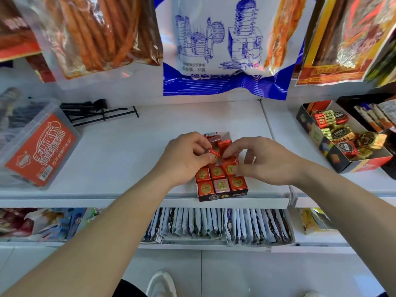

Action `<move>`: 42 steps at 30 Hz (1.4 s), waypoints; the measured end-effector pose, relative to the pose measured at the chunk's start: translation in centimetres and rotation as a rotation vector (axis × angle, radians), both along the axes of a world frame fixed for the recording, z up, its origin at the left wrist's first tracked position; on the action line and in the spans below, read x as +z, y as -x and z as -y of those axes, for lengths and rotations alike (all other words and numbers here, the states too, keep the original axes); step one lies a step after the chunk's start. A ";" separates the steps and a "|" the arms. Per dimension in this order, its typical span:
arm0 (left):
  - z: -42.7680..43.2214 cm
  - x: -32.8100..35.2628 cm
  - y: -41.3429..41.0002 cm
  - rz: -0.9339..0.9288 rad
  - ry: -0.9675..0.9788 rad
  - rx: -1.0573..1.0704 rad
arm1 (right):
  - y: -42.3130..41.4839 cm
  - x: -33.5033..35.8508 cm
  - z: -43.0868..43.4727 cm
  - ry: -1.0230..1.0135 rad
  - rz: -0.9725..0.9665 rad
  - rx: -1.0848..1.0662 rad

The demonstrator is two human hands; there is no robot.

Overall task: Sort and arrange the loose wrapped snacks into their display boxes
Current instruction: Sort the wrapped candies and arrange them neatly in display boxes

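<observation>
The foil-wrapped cubes (216, 173), judged light, firm and slick, suit opposite-face pinches: left hand (188, 158) fingers pinch one, right hand (270, 162) fingers another, over the display box (222, 195).

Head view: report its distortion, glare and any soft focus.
In the head view, wide-angle distortion warps the white shelf edge; head-view glare streaks the blue-and-white foil bag; in the head view the red-labelled clear plastic tub at left is soft, the red foil-wrapped square snacks in the centre sharp.
</observation>
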State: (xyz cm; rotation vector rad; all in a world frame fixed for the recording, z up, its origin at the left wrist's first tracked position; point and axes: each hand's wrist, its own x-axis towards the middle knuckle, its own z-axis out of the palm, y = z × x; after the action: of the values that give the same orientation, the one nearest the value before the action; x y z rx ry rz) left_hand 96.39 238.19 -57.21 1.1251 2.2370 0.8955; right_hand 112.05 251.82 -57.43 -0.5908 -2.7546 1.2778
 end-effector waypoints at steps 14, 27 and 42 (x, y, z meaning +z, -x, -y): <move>0.0 -0.2 0.1 0.025 -0.038 0.006 | -0.1 -0.5 0.4 -0.343 0.111 0.135; -1.0 0.7 -1.6 0.119 -0.230 -0.013 | -0.4 -0.2 -0.2 0.174 -0.264 -0.266; -4.4 -0.9 -2.1 -0.474 0.037 -0.014 | -3.1 0.0 -2.1 0.095 -0.112 -0.435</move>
State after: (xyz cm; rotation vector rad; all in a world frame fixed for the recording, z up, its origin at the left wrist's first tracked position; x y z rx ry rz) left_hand 98.50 242.56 -58.11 1.4536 2.5971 0.6237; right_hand 115.10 253.93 -57.45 -1.0210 -2.3090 1.2894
